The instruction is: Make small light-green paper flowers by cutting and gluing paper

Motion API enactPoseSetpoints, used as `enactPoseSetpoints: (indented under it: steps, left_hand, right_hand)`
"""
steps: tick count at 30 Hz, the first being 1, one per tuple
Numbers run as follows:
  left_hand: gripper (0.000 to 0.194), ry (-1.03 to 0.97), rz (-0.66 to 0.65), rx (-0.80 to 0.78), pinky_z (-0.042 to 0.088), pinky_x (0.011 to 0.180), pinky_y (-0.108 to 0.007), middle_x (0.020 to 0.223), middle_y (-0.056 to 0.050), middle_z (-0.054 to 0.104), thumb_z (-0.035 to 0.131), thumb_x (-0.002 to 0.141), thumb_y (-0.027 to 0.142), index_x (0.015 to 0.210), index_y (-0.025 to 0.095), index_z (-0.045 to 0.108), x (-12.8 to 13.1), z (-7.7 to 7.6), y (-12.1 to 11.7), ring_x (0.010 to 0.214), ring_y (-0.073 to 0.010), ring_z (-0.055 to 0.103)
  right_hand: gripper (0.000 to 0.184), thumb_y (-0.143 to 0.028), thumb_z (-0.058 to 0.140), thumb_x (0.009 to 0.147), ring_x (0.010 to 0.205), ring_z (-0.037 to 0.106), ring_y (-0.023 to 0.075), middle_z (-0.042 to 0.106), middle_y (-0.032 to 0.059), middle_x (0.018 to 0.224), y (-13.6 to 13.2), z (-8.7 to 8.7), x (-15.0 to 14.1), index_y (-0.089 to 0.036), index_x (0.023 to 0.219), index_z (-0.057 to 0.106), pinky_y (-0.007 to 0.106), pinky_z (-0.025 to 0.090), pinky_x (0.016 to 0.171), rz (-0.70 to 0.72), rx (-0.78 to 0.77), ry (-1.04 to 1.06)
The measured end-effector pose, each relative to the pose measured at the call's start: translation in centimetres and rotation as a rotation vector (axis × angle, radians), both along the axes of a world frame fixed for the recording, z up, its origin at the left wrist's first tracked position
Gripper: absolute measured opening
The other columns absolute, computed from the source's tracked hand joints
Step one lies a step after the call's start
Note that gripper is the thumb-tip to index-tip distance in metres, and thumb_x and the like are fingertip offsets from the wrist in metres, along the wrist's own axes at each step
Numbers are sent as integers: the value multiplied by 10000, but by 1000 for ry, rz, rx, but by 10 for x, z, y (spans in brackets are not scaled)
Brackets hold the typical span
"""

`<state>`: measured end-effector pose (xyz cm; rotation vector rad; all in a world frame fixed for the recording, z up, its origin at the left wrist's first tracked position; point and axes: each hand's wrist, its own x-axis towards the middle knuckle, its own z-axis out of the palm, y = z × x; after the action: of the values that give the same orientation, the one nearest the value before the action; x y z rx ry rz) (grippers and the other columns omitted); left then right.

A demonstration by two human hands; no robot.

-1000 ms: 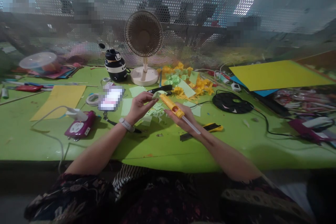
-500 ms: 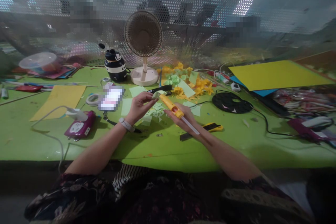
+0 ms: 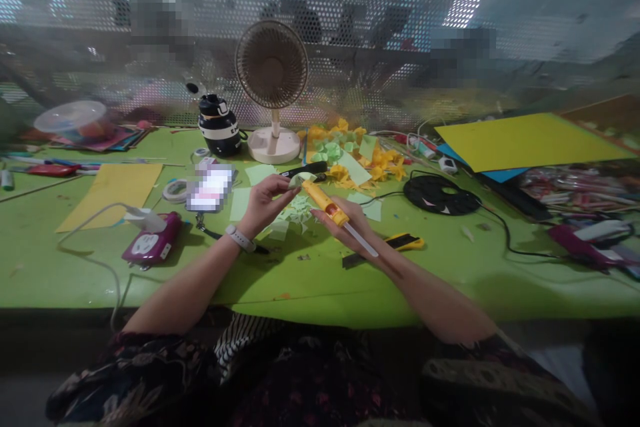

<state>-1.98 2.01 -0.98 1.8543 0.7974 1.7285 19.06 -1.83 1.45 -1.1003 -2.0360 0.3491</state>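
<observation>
My left hand (image 3: pixel 269 201) pinches a small curled piece of pale green paper (image 3: pixel 302 178) between thumb and fingers. Closed around a yellow glue gun (image 3: pixel 325 201), my right hand (image 3: pixel 349 217) holds it with the nozzle end at the paper; whether they touch I cannot tell. A white glue stick (image 3: pixel 363 241) juts from the gun's back end along my right wrist. Below my hands lie green paper scraps (image 3: pixel 299 211). A yellow and black utility knife (image 3: pixel 403 242) rests under my right forearm. Behind my fingers is a black tool (image 3: pixel 315 169), partly covered.
A fan (image 3: pixel 275 145) and a dark bottle (image 3: pixel 219 130) stand at the back, beside yellow paper flowers (image 3: pixel 385 161). At left are a phone (image 3: pixel 213 188), a tape roll (image 3: pixel 175 191) and a purple power socket (image 3: pixel 155 240). A black cable reel (image 3: pixel 440 193) lies right, near yellow sheets (image 3: pixel 530 141).
Both hands stay almost in place. The green paper at the glue gun's nozzle is turned slightly, and the whole view has shifted a little.
</observation>
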Motion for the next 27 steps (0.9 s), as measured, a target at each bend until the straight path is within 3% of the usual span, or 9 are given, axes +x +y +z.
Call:
enactPoseSetpoints:
  steps: [27]
  left_hand:
    - [137,37,35,-12,570,653,-259,843,-49,706,768,826,305,794,184,714,0,0,-1,756,-125,658]
  right_hand:
    - [496,-649,502,914,519,434,133,473,-9,584,0,0,0,-230,671,398,282,332,490,-8,2,-25]
